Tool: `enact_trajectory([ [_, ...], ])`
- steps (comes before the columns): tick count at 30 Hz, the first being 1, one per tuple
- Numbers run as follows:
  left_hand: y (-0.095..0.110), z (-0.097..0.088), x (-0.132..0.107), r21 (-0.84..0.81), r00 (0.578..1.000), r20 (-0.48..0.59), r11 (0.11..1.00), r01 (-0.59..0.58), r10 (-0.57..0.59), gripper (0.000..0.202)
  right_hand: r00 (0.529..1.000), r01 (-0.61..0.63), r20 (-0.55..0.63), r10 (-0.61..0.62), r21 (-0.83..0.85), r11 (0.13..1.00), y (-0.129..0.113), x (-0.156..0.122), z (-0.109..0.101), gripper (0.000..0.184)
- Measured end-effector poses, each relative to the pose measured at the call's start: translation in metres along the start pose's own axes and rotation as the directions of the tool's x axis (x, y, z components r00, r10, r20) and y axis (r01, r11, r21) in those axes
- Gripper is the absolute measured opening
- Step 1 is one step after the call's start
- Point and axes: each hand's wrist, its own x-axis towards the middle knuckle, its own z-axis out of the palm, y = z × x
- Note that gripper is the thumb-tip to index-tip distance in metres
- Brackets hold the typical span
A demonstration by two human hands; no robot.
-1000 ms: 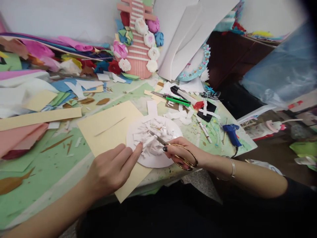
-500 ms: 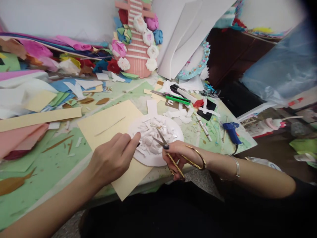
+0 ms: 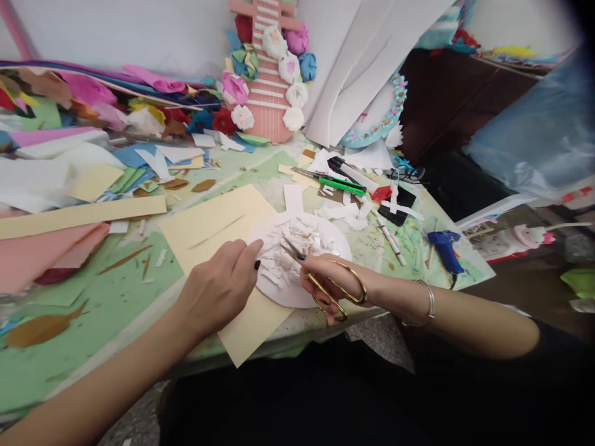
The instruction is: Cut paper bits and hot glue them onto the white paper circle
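Note:
My right hand (image 3: 321, 285) grips gold-handled scissors (image 3: 335, 290). Their blades, slightly apart, point left over a pile of small white paper scraps (image 3: 274, 271). Beneath the scraps lies a white round card (image 3: 290, 298) with a short white tab (image 3: 293, 198) at its far edge. At the card's left side is my left hand (image 3: 220, 285), its fingers curled and the thumb close to the index finger. Whatever sits between those fingertips is hidden or too small to make out. Under the card and my left hand spreads a cream paper sheet (image 3: 255, 331).
A green cutter (image 3: 341, 184), a marker (image 3: 390, 241) and a blue glue gun (image 3: 445, 249) lie right of the card. Coloured papers (image 3: 51, 251) cover the left side. A pink guitar-shaped piece with paper flowers (image 3: 270, 118) leans at the back.
The whole view has shifted a little. Against the table, my right hand and the scissors have moved left over the scraps, and the blades are closer together. My left hand has shifted slightly left.

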Motion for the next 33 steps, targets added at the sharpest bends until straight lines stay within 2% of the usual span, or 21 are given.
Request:
enact_trajectory([
  [4, 0.004, 0.001, 0.002, -0.200, 0.984, 0.037, 0.964, 0.177, -0.174, 0.015, 0.995, 0.073, 0.060, -0.075, 0.048, 0.996, 0.003, -0.004, 0.003, 0.053],
  [7, 0.012, 0.002, 0.005, -0.349, 0.982, 0.069, 0.918, 0.191, -0.178, 0.007, 0.994, 0.095, 0.054, -0.096, 0.011, 0.995, 0.000, -0.007, 0.011, 0.054],
  [10, 0.019, 0.002, 0.007, -0.446, 0.986, 0.068, 0.879, 0.167, -0.153, 0.007, 0.993, 0.114, -0.017, -0.115, -0.051, 0.992, -0.005, -0.008, 0.018, 0.052],
  [13, 0.019, 0.000, 0.008, -0.467, 0.991, 0.056, 0.874, 0.131, -0.118, 0.005, 0.986, 0.095, -0.121, -0.112, -0.135, 0.986, -0.005, -0.006, 0.019, 0.052],
  [16, 0.016, -0.003, 0.006, -0.485, 0.991, 0.055, 0.864, 0.135, -0.124, 0.009, 0.984, 0.062, -0.160, -0.084, -0.141, 0.988, -0.001, -0.004, 0.016, 0.054],
  [19, 0.011, -0.004, 0.000, -0.467, 0.970, 0.028, 0.855, 0.226, -0.241, 0.009, 0.995, 0.056, -0.079, -0.064, -0.097, 0.994, 0.002, -0.005, 0.014, 0.052],
  [21, 0.010, -0.005, -0.003, -0.445, 0.947, -0.029, 0.853, 0.273, -0.319, 0.010, 0.996, 0.085, -0.016, -0.087, -0.079, 0.993, 0.004, -0.006, 0.015, 0.051],
  [23, 0.011, -0.005, -0.004, -0.427, 0.934, -0.105, 0.864, 0.269, -0.342, 0.010, 0.994, 0.109, 0.013, -0.109, -0.065, 0.992, 0.005, -0.008, 0.017, 0.050],
  [25, 0.013, -0.005, -0.003, -0.419, 0.940, -0.149, 0.881, 0.221, -0.306, 0.009, 0.994, 0.108, 0.038, -0.106, -0.057, 0.993, 0.006, -0.011, 0.021, 0.050],
  [29, 0.022, -0.002, -0.002, -0.423, 0.977, -0.140, 0.902, 0.089, -0.162, 0.002, 0.989, 0.137, 0.066, -0.132, -0.091, 0.986, 0.010, -0.014, 0.028, 0.049],
  [33, 0.027, 0.003, -0.010, -0.413, 0.980, -0.200, 0.908, -0.071, -0.014, 0.021, 0.992, 0.130, 0.012, -0.129, -0.097, 0.987, 0.014, -0.013, 0.031, 0.047],
])
